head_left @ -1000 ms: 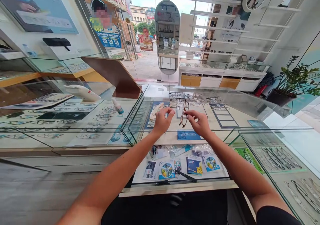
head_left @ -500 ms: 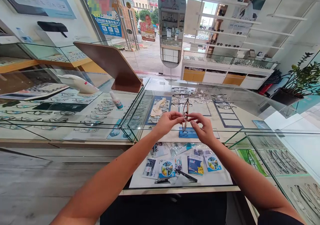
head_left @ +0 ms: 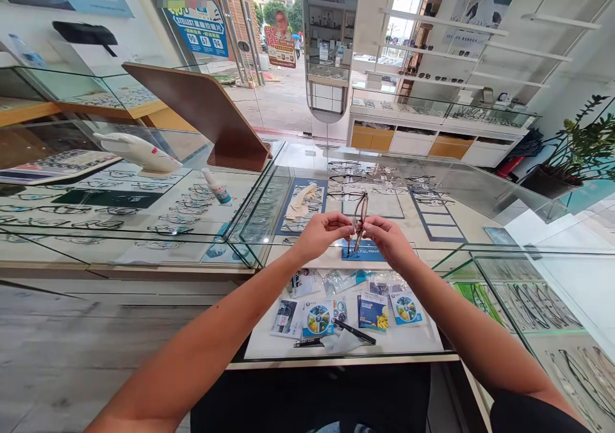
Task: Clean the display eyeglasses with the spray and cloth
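A pair of thin-framed glasses (head_left: pixel 364 210) is held up on edge above the glass counter, between my two hands. My left hand (head_left: pixel 327 234) pinches it from the left with thumb and forefinger. From the right, my right hand (head_left: pixel 385 237) has its fingers closed on the same frame. Below and behind the glasses lies a blue card (head_left: pixel 368 251). A crumpled beige cloth (head_left: pixel 302 202) rests on a dark blue-edged sheet to the left of the hands.
Beneath the glass near me are leaflets (head_left: pixel 318 319) and a black pen (head_left: pixel 354 332). On the left counter stand a brown-backed panel (head_left: pixel 192 103), a white bottle (head_left: pixel 217 187) and a white hand-shaped object (head_left: pixel 139 153). A potted plant (head_left: pixel 571 151) is at the right.
My right hand's fingers have closed in on the glasses, and the frame has turned slightly. The view has shifted a little, so the surroundings appear slightly higher.
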The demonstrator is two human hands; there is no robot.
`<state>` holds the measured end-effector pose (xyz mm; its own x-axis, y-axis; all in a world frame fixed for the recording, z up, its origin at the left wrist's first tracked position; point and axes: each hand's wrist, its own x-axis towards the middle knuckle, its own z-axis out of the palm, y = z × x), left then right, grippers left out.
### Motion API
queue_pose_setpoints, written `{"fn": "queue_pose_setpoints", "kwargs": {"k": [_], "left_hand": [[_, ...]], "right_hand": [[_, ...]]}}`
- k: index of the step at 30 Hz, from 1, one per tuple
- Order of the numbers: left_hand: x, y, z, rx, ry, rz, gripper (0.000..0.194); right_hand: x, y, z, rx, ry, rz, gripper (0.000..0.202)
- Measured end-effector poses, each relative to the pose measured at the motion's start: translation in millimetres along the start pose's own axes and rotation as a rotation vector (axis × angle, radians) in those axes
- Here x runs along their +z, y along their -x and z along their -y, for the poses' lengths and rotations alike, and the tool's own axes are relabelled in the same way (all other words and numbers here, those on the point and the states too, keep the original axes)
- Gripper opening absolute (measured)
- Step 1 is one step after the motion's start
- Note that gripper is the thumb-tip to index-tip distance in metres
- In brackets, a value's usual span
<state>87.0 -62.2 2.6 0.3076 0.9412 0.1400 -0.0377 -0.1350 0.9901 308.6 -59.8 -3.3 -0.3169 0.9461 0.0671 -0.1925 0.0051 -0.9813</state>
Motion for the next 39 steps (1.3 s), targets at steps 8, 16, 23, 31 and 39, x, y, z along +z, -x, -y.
{"fn": "queue_pose_setpoints", "kwargs": {"k": [8,16,23,31,39], "left_hand": [[-15.8,-2.6,-7.9,-0.081,-0.014,0.014,0.044],[-44.4,-7.1,-19.9,-0.224,0.225,-0.008,0.034],[-45.0,-4.7,-26.5,-0.281,0.598,-0.033,0.027],[-26.3,-2.9,-17.1,-0.26,0.753,0.058,0.034],[5.2,3.3,-8.6,-0.162,0.485,-0.053,0.032]], "right_hand": [[-7.1,-4.4,8.8,0.082,-0.101,0.039,0.028],[-16.6,-6.7,14.0,0.118,-0.08,0.119,0.027],[-15.3,-0.6,18.1,0.151,-0.127,0.267,0.026],[-16.9,5.5,16.1,0.137,-0.305,0.298,0.026],[-9.6,6.5,22.7,0.082,-0.311,0.24,0.029]]}}
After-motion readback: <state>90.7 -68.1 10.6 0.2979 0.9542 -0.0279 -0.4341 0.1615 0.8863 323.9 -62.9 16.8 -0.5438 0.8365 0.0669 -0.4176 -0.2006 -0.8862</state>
